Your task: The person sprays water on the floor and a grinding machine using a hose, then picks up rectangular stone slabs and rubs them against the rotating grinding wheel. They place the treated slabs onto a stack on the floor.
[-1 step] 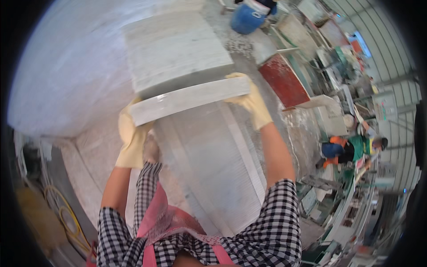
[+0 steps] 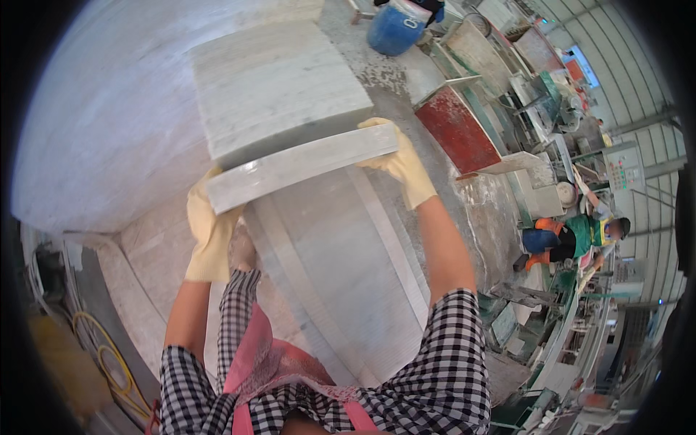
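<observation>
Between my gloved hands is a long, pale grey-white stone strip [image 2: 304, 166], tilted up to the right. Wrapped round its left end is my left hand [image 2: 208, 230] in a cream rubber glove. My right hand [image 2: 392, 161], gloved alike, grips the right end with its fingers over the top edge. Just beyond the strip stands a large stack of pale stone slabs [image 2: 283, 83]. Nearer to me, under the strip, lies another pale stack [image 2: 341, 254] with lined edges and two lighter bands. Whether the strip touches either stack I cannot tell.
A big whitish block surface [image 2: 109, 130] rises at the left. Yellow hose [image 2: 109, 355] coils at lower left. Rightward are a red panel [image 2: 458, 130], a blue barrel [image 2: 395, 29], cluttered machinery, and a co-worker in a green apron [image 2: 580, 239].
My hands and the strip appear slightly farther left, with the grip kept at both ends. The surroundings have shifted a little in view too, and the picture is sharper.
</observation>
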A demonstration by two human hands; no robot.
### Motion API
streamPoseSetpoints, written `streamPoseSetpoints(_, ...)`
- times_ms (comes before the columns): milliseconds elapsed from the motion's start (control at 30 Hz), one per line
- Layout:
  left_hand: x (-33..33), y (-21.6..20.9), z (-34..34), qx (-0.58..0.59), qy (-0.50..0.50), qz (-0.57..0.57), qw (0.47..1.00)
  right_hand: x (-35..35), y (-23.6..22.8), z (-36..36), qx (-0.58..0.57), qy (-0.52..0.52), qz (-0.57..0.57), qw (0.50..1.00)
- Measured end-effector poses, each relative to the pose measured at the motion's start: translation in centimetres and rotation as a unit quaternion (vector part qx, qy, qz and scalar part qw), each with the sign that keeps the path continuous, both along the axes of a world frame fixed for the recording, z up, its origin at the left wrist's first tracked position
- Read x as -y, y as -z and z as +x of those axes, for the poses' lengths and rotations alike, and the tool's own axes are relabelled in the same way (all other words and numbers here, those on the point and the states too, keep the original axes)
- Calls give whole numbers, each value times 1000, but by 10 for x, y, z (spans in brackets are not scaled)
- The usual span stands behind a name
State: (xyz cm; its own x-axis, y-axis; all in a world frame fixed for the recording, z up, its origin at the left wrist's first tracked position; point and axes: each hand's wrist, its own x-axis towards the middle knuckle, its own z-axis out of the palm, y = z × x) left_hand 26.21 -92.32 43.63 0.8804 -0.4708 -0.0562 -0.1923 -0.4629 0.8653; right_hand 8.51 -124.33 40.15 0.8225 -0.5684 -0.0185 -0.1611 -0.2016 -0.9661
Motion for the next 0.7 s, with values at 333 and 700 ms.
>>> streamPoseSetpoints(333,9,75,1,-3,12,-167,986,3,20,8,77,93,219,968)
streamPoseSetpoints(700,14,25,6,-306,13,-188,933,3,11,17,-16,69,187,980)
